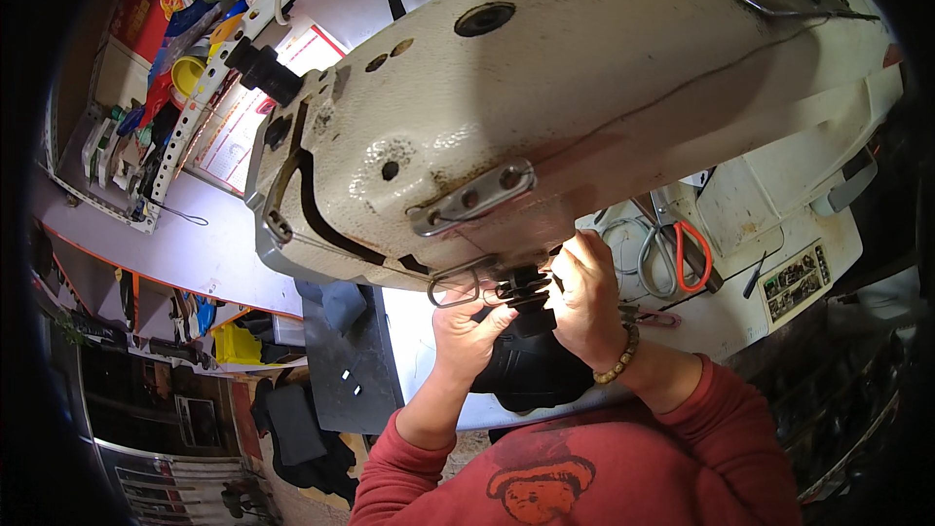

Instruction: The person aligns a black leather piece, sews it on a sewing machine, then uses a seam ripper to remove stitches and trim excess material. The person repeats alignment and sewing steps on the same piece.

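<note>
A large cream sewing machine point(419, 127) fills the upper middle, its worn head reaching over both my hands. Beneath it a black item point(531, 370), soft-looking and of a kind I cannot make out, lies at the table's near edge. My left hand point(466, 336) is closed at the left of this item, thumb pressed against its upper part. At its right side my right hand point(584, 297), with a beaded bracelet point(620, 356) on the wrist, has its fingers curled in beside the dark metal parts under the head point(523, 282). The machine hides some fingertips.
Scissors with red and grey handles point(691, 258) lie on the machine bed at the right, near a small dark-handled tool point(753, 280). A dark grey panel point(346, 380) with small white bits sits at left. Farther left are a cluttered perforated rack point(185, 146) and a yellow bin point(237, 343).
</note>
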Demonstrator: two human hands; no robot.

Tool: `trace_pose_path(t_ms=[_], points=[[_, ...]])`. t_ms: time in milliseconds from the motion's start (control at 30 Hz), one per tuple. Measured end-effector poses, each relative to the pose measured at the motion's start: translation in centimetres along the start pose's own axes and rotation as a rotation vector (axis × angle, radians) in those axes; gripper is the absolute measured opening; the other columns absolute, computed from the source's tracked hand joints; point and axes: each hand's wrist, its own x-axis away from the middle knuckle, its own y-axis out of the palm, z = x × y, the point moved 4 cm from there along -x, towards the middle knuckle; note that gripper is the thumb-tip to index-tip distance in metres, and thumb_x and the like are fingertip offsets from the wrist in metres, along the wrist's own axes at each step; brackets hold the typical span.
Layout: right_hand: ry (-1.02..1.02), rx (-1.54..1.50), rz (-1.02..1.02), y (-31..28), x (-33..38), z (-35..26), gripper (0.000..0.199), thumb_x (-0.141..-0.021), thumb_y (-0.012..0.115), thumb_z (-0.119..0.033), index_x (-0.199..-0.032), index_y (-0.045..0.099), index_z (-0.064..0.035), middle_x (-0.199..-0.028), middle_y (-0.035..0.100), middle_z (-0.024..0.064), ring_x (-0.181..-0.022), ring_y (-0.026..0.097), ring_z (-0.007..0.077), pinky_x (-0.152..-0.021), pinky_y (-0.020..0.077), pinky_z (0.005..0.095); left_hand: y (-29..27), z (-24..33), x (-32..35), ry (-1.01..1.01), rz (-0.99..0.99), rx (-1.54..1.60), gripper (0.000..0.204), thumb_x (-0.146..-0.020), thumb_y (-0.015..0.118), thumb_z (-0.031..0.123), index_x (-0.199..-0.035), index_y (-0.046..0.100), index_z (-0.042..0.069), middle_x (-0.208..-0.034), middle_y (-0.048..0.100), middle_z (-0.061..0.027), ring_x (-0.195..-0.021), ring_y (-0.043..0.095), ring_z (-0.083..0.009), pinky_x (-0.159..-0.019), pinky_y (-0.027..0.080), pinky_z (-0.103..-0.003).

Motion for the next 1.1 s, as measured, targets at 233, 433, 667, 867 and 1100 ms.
trace_pose_path(t_ms=[233,433,667,867,1100], points=[[0.016,-0.009,0.025,0.1,0.1,0.0,0.008,-0.075,0.066,-0.008,-0.081,0.060,-0.0068,-0.089,0.060,0.0056,-0.080,0.058,0.0256,-0.073,0.0461,0.0383,0.3,0.5,-0.2,0.113,-0.013,-0.016,0.013,-0.077,0.080,0.002,-0.084,0.069,-0.002,-0.082,0.070,-0.0051,-0.077,0.063,-0.0145,-0.075,0.049,-0.029],[0.029,0.004,0.018,0.2,0.2,0.0,0.009,-0.075,0.066,-0.007,-0.081,0.060,-0.0074,-0.088,0.060,0.0049,-0.081,0.058,0.0251,-0.073,0.0456,0.0385,0.3,0.1,-0.1,0.100,0.007,0.035,0.012,-0.077,0.079,0.001,-0.086,0.070,-0.001,-0.084,0.070,-0.0057,-0.078,0.064,-0.0155,-0.077,0.050,-0.029],[-0.061,-0.020,0.011,-0.1,0.1,-0.3,0.011,-0.067,0.064,-0.001,-0.077,0.059,-0.0014,-0.084,0.056,0.0130,-0.084,0.055,0.0330,-0.075,0.0440,0.0432,0.6,-0.3,0.1,0.062,-0.006,0.119,0.010,-0.078,0.078,0.000,-0.085,0.070,0.000,-0.085,0.070,-0.0064,-0.084,0.064,-0.0161,-0.084,0.049,-0.031],[0.022,-0.048,-0.017,-0.1,-0.3,0.0,0.012,-0.067,0.069,-0.006,-0.074,0.060,-0.0013,-0.085,0.056,0.0138,-0.083,0.055,0.0330,-0.074,0.0445,0.0429,0.6,-0.5,0.2,0.027,0.010,0.124,0.011,-0.078,0.078,0.005,-0.085,0.071,0.000,-0.087,0.070,-0.0063,-0.088,0.062,-0.0173,-0.092,0.044,-0.034],[0.057,-0.035,-0.065,0.2,-0.2,0.3,0.013,-0.070,0.069,-0.009,-0.075,0.061,0.0003,-0.087,0.057,0.0150,-0.083,0.056,0.0323,-0.075,0.0446,0.0423,0.6,0.0,0.3,0.046,0.021,0.023,0.012,-0.077,0.079,0.009,-0.085,0.073,0.002,-0.090,0.070,-0.0052,-0.096,0.059,-0.0172,-0.097,0.039,-0.035]])
